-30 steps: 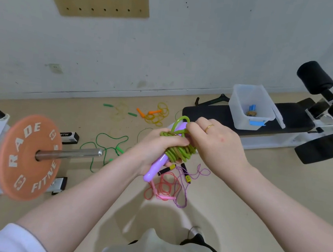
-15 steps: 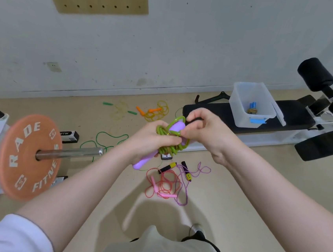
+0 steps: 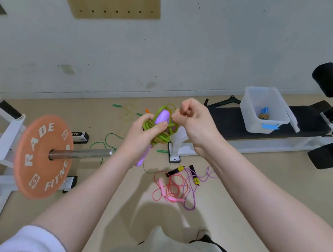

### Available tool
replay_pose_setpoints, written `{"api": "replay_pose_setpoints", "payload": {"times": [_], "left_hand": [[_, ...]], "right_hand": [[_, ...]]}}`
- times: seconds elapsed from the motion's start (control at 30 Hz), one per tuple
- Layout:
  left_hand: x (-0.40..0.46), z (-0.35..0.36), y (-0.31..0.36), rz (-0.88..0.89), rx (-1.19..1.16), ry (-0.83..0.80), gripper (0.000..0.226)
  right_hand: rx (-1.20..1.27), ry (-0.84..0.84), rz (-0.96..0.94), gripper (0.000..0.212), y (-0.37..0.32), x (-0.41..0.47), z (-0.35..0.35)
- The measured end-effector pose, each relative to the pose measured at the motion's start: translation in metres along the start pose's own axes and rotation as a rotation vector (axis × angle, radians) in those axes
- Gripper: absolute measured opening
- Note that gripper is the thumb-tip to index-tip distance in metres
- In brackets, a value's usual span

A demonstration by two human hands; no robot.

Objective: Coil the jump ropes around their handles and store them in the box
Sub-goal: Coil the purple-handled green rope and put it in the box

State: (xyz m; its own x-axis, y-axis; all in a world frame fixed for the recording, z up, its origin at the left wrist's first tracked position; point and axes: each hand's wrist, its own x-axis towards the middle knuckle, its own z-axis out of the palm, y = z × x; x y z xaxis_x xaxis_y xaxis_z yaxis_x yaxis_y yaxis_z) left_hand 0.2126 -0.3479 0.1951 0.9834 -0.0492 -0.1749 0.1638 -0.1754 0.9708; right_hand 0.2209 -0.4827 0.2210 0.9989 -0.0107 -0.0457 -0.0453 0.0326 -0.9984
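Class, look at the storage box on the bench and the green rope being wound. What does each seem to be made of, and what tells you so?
Translucent white storage box: likely plastic, its walls let light through. Lime green rope: probably glossy PVC or rubber, bending in smooth loops.

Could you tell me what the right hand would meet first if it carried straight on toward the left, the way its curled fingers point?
Most likely the green rope coiled around the purple handles, which the left hand grips; the right hand already pinches the rope.

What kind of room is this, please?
Most likely a home gym or small workout room: a barbell with an orange weight plate sits on a rack, a black exercise bench stands by the wall, and jump ropes lie on the floor.
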Motion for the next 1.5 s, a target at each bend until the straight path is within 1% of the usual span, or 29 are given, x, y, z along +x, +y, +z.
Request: {"api": "replay_pose_setpoints", "payload": {"times": [0.03,0.07,0.1,0.13,0.2,0.27,0.3,0.33,0.4,0.47,0.5,0.53,0.6,0.63,0.67,0.7,0.73,0.83,0.87,0.93,1.03,1.1,1.17,1.23,1.27,1.33,1.37,1.43,1.5], "left_hand": [[0.000,-0.005,0.003,0.041,0.024,0.000,0.008],[0.002,-0.009,0.005,0.079,0.044,-0.002,0.010],[0.003,-0.011,0.006,0.109,0.050,-0.007,0.012],[0.004,-0.013,0.006,0.121,0.055,-0.005,0.015],[0.007,-0.014,0.002,0.150,0.139,0.034,0.018],[0.010,-0.013,-0.009,0.234,0.372,0.125,0.020],[0.011,-0.011,-0.014,0.281,0.476,0.162,0.021],[0.011,-0.008,-0.018,0.309,0.550,0.188,0.025],[0.010,-0.002,-0.020,0.308,0.570,0.209,0.035],[0.012,0.002,-0.023,0.267,0.500,0.201,0.033],[0.014,0.003,-0.025,0.213,0.433,0.187,0.029],[0.017,0.004,-0.027,0.124,0.306,0.172,0.026],[0.020,0.006,-0.025,-0.106,-0.003,0.116,0.019],[0.022,0.007,-0.026,-0.225,-0.110,0.068,0.012],[0.022,0.008,-0.028,-0.332,-0.147,0.015,0.006],[0.022,0.009,-0.031,-0.416,-0.143,-0.031,0.005],[0.022,0.010,-0.036,-0.457,-0.132,-0.067,0.008],[0.025,0.015,-0.048,-0.454,-0.183,-0.083,0.031],[0.026,0.017,-0.046,-0.457,-0.203,-0.055,0.031],[0.033,0.022,-0.042,-0.479,-0.253,0.040,0.018],[0.047,0.033,-0.035,-0.528,-0.397,0.123,0.028],[0.056,0.042,-0.030,-0.529,-0.461,0.125,0.033],[0.063,0.057,-0.022,-0.550,-0.517,0.072,0.027],[0.070,0.075,-0.017,-0.573,-0.634,0.004,0.019],[0.073,0.085,-0.015,-0.593,-0.684,-0.014,0.021],[0.075,0.110,-0.011,-0.646,-0.754,-0.027,0.032],[0.076,0.124,-0.005,-0.666,-0.799,-0.031,0.036],[0.080,0.154,0.002,-0.665,-0.878,-0.002,0.036],[0.091,0.182,0.011,-0.657,-0.877,0.055,0.034]], "right_hand": [[0.025,0.018,-0.048,0.039,0.002,-0.003,0.004],[0.026,0.031,-0.094,0.038,0.004,-0.007,0.006],[-0.012,0.037,-0.146,0.038,0.007,-0.010,0.007],[-0.106,0.034,-0.218,0.036,0.011,-0.013,0.005],[-0.483,-0.026,-0.356,0.029,0.019,-0.015,-0.002],[-0.887,-0.131,-0.428,0.010,0.026,-0.014,-0.010],[-1.010,-0.183,-0.433,0.011,0.029,-0.012,-0.012],[-1.051,-0.240,-0.401,0.014,0.032,-0.009,-0.012],[-0.949,-0.286,-0.279,0.014,0.029,-0.004,-0.011],[-0.785,-0.286,-0.181,0.022,0.025,0.002,-0.009],[-0.742,-0.295,-0.139,0.025,0.025,0.005,-0.008],[-0.748,-0.313,-0.108,0.027,0.023,0.007,-0.007],[-0.900,-0.351,-0.073,0.031,0.025,0.011,-0.004],[-0.987,-0.371,-0.051,0.034,0.027,0.012,-0.003],[-1.033,-0.394,-0.026,0.037,0.029,0.013,-0.003],[-1.040,-0.422,-0.013,0.039,0.031,0.013,-0.003],[-1.033,-0.447,-0.017,0.043,0.033,0.013,-0.004],[-1.008,-0.480,-0.064,0.052,0.031,0.014,-0.006],[-1.022,-0.467,-0.093,0.051,0.031,0.017,-0.007],[-1.132,-0.411,-0.181,0.040,0.029,0.020,-0.006],[-1.277,-0.333,-0.405,0.015,0.031,0.023,-0.010],[-1.224,-0.324,-0.551,0.004,0.032,0.023,-0.022],[-1.076,-0.275,-0.696,0.013,0.037,0.020,-0.039],[-0.940,-0.247,-0.739,0.013,0.045,0.016,-0.061],[-0.913,-0.251,-0.741,0.010,0.051,0.014,-0.073],[-0.943,-0.219,-0.806,0.004,0.064,0.016,-0.104],[-0.993,-0.195,-0.851,0.009,0.068,0.022,-0.123],[-1.077,-0.193,-0.912,0.024,0.072,0.041,-0.160],[-1.121,-0.235,-0.903,0.033,0.073,0.060,-0.191]]}}
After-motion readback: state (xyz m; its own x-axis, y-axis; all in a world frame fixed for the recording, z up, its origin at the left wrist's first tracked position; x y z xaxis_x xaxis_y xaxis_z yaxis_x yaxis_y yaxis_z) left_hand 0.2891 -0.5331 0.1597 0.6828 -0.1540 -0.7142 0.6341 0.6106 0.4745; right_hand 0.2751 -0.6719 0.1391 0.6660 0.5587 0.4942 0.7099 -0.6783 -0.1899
